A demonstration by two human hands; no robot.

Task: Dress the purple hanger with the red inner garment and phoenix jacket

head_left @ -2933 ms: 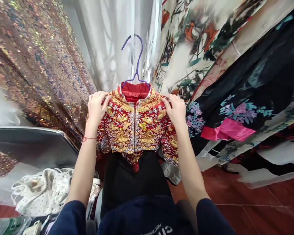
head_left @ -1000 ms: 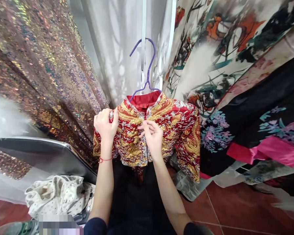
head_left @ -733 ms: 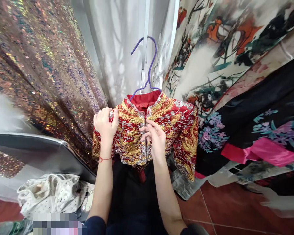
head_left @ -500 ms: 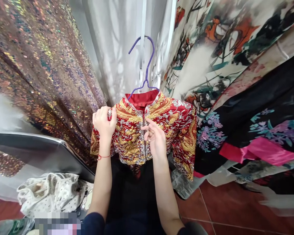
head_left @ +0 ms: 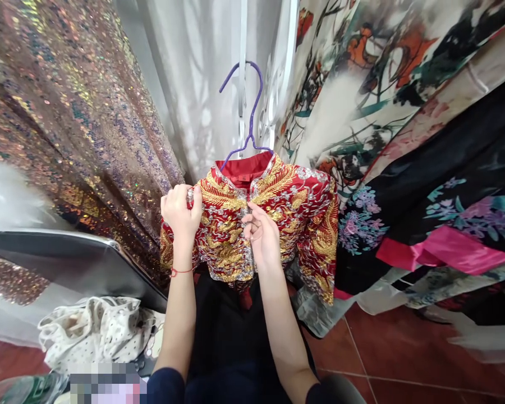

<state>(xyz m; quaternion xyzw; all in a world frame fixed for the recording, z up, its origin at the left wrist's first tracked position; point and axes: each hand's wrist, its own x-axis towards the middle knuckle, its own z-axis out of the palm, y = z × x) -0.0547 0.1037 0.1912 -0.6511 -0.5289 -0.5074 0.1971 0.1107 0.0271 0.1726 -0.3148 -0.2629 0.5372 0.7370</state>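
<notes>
The red jacket [head_left: 278,219], thick with gold embroidery, hangs on a purple hanger [head_left: 246,112] between a sequin fabric [head_left: 67,123] on the left and printed floral garments [head_left: 404,140] on the right. The left hand [head_left: 180,210] is closed on the jacket's left shoulder, fingers curled over the edge of the cloth. The right hand [head_left: 261,233] is at the front opening, just below the collar, its fingertips pinched together on the edge there. A white sheer curtain [head_left: 193,84] hangs behind the hanger. Lower left lie a grey board [head_left: 67,261] and a white dotted cloth [head_left: 96,331]. The floor [head_left: 404,359] is red tile.
</notes>
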